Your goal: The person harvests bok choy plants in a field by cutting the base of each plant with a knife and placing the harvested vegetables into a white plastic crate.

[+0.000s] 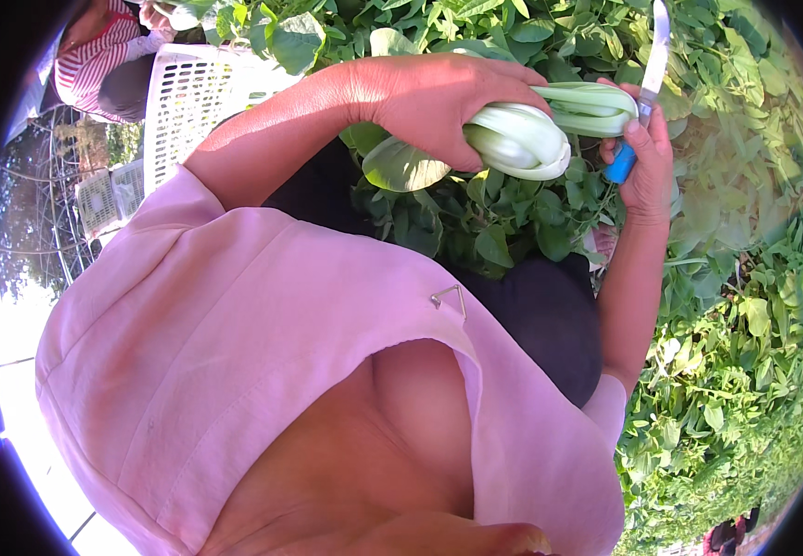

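My left hand (436, 104) is wrapped around a pale green leafy vegetable head (523, 142), probably bok choy, its cut base facing right. Beyond it lies a second, slimmer head (592, 110), its stalks running between my two hands. The fingers of my right hand (641, 149) touch the base of that slimmer head. In the same right hand is a knife (655, 62) with a blue handle (622, 163), the blade pointing away from me. Broad leaves (405, 165) show under my left hand; most of the leafy ends are hidden.
A white perforated plastic crate (183, 104) stands beside my left forearm. Dense green plants (728, 361) spread ahead and to the right. At the upper left is another person in a striped top (92, 69), near more crates (106, 198).
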Demonstrator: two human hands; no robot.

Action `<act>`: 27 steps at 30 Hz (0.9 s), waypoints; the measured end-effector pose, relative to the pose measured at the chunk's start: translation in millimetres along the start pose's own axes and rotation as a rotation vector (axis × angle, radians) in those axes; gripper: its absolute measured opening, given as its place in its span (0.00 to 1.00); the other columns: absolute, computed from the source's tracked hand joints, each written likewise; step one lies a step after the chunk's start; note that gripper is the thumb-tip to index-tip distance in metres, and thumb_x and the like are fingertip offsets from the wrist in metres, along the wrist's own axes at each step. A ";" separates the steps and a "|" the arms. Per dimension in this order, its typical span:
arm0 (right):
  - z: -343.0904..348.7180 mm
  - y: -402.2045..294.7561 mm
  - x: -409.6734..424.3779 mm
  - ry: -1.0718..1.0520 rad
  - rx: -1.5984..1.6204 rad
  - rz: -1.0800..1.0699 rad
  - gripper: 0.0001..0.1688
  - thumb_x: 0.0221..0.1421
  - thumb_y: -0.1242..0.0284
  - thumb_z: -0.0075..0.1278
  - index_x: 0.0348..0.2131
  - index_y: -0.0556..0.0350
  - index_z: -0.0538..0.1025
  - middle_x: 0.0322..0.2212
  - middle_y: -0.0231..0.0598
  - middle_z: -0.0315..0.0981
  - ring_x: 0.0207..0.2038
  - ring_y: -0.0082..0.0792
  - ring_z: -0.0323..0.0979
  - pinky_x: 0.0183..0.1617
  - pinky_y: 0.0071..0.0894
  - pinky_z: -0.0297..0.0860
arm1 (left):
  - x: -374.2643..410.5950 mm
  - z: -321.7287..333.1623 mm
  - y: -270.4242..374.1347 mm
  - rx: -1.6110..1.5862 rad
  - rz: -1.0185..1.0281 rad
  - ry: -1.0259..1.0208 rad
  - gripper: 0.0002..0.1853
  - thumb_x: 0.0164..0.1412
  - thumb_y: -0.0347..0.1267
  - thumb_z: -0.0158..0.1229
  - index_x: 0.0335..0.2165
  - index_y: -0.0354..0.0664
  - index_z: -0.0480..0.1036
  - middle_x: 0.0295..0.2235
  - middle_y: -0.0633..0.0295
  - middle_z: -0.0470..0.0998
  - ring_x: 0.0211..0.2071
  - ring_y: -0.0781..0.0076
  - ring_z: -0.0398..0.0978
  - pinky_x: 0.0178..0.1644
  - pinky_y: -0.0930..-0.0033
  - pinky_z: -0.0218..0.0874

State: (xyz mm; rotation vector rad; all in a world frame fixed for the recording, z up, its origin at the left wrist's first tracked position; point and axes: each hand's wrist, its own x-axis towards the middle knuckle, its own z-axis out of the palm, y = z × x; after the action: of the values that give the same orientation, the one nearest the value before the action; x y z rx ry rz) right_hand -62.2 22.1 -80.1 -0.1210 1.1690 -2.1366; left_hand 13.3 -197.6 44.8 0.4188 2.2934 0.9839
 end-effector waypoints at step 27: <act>-60.3 41.0 -83.3 -0.173 -1.393 0.473 0.21 0.46 0.69 0.42 0.43 0.49 0.65 0.24 0.40 0.68 0.23 0.34 0.67 0.26 0.30 0.64 | 13.8 -21.4 -173.0 -1.317 -0.224 0.148 0.09 0.44 0.33 0.54 0.25 0.39 0.69 0.18 0.64 0.71 0.18 0.76 0.69 0.22 0.77 0.61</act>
State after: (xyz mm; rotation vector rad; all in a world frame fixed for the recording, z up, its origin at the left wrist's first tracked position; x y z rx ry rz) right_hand -0.8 100.8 -127.9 -0.5489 2.0815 -0.6062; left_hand -19.5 -319.3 -76.4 -0.4623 1.2857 2.1044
